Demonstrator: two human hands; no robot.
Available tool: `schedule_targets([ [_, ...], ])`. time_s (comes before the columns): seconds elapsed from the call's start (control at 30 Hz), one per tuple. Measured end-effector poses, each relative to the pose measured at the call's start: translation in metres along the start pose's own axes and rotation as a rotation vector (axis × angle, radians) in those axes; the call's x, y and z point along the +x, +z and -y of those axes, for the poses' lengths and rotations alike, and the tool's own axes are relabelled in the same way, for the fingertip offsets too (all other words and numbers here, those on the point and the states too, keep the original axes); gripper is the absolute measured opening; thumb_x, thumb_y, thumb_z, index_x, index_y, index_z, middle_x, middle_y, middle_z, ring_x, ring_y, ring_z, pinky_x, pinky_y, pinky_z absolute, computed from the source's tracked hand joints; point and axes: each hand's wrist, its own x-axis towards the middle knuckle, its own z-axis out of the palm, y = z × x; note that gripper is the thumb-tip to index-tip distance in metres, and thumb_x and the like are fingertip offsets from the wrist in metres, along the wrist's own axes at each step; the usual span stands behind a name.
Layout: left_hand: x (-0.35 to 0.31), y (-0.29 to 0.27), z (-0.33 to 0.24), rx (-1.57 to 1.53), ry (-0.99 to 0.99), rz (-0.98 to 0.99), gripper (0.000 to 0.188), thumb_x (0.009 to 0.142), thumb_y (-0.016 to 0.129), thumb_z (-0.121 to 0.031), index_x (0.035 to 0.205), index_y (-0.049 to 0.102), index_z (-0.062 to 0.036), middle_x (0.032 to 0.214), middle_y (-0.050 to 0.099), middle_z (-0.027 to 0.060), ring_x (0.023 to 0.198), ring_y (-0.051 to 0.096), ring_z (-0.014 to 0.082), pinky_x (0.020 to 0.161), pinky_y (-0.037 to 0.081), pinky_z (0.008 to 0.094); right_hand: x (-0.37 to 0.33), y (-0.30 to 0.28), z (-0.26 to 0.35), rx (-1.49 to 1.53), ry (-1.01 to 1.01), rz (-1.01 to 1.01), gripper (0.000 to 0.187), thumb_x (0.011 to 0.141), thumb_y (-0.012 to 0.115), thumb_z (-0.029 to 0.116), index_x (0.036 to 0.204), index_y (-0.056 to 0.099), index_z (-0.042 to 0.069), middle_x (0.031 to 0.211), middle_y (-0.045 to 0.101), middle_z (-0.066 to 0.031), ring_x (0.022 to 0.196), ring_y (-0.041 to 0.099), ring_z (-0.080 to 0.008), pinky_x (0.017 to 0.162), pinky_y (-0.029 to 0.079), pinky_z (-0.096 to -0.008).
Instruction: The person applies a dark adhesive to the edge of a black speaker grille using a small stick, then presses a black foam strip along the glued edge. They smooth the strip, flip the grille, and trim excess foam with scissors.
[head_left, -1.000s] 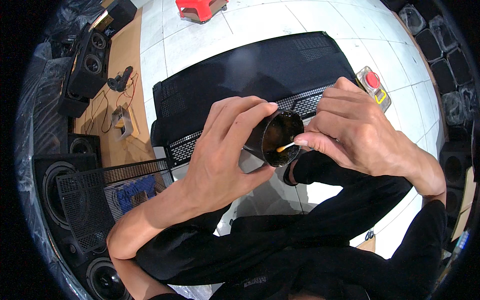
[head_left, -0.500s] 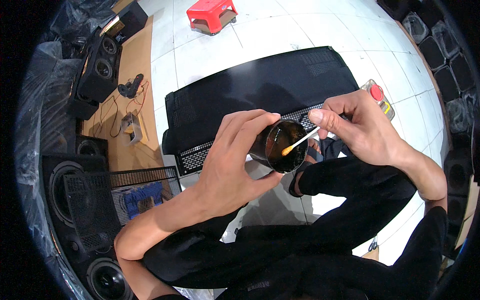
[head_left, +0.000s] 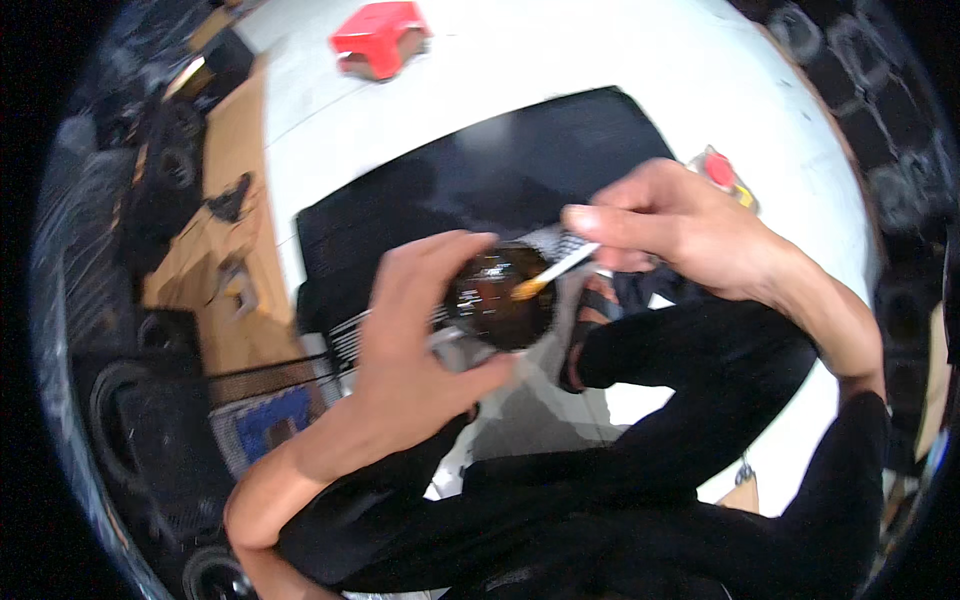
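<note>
My left hand (head_left: 398, 325) is closed round a dark, round cup (head_left: 500, 312), its mouth tipped up and its inner wall stained brown and shiny. Between the thumb and fingers of my right hand (head_left: 672, 225) is a thin white cotton swab (head_left: 568, 264). Its amber-coated tip is over the mouth of the cup; motion blur hides whether it touches the inside. Beyond both hands, a long black panel (head_left: 440, 180) with a perforated strip along its near edge lies on the floor.
A red plastic stool (head_left: 378, 40) stands on the white tiled floor. Right of the panel sits a small container (head_left: 722, 172) with red and yellow parts. Speakers (head_left: 125, 405), a wooden board (head_left: 235, 135) and mesh grilles line the left; dark boxes (head_left: 870, 60) line the right.
Both hands, with the cup and swab, now appear further left. The whole view has shifted too and is blurred. The swab's tip remains over the cup's mouth.
</note>
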Motion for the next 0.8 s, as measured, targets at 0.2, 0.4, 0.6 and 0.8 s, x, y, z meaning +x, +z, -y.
schedule_targets([
  [0.2, -0.010, -0.007, 0.000, -0.127, -0.221, -0.056, 0.076, 0.064, 0.083, -0.004, 0.133, 0.050, -0.0019, 0.128, 0.052, 0.0149, 0.118, 0.055, 0.0266, 0.102, 0.045, 0.0368, -0.015, -0.046, 0.006, -0.062, -0.223, -0.021, 0.026, 0.091, 0.073, 0.029, 0.091, 0.076, 0.003, 0.074, 0.067, 0.0011, 0.069, 0.055, -0.0045, 0.063, 0.042, -0.0223],
  [0.4, -0.013, -0.012, 0.023, -0.048, -0.375, -0.115, 0.084, 0.067, 0.083, -0.012, 0.140, 0.043, -0.0016, 0.135, 0.049, 0.0165, 0.122, 0.056, 0.0291, 0.102, 0.052, 0.0433, -0.033, -0.143, -0.053, -0.413, -0.240, -0.235, 0.023, 0.091, 0.072, 0.025, 0.098, 0.074, 0.003, 0.084, 0.072, -0.0060, 0.076, 0.067, -0.0114, 0.078, 0.055, -0.0288],
  [0.6, -0.020, -0.015, 0.043, 0.143, -0.456, -0.105, 0.086, 0.067, 0.082, -0.027, 0.141, 0.044, -0.0041, 0.134, 0.050, 0.0178, 0.123, 0.055, 0.0318, 0.107, 0.046, 0.0471, -0.006, -0.159, -0.105, -0.757, -0.095, -0.274, 0.018, 0.089, 0.070, 0.021, 0.095, 0.074, 0.005, 0.101, 0.071, -0.0108, 0.097, 0.065, -0.0229, 0.080, 0.057, -0.0396],
  [0.8, -0.028, -0.020, 0.042, 0.149, -0.557, -0.025, 0.086, 0.066, 0.077, -0.015, 0.145, 0.042, -0.0024, 0.139, 0.050, 0.0177, 0.130, 0.049, 0.0350, 0.108, 0.043, 0.0523, 0.024, -0.165, -0.130, -0.929, -0.141, -0.139, 0.014, 0.089, 0.064, 0.011, 0.096, 0.073, 0.003, 0.097, 0.069, -0.0101, 0.100, 0.065, -0.0240, 0.089, 0.056, -0.0403],
])
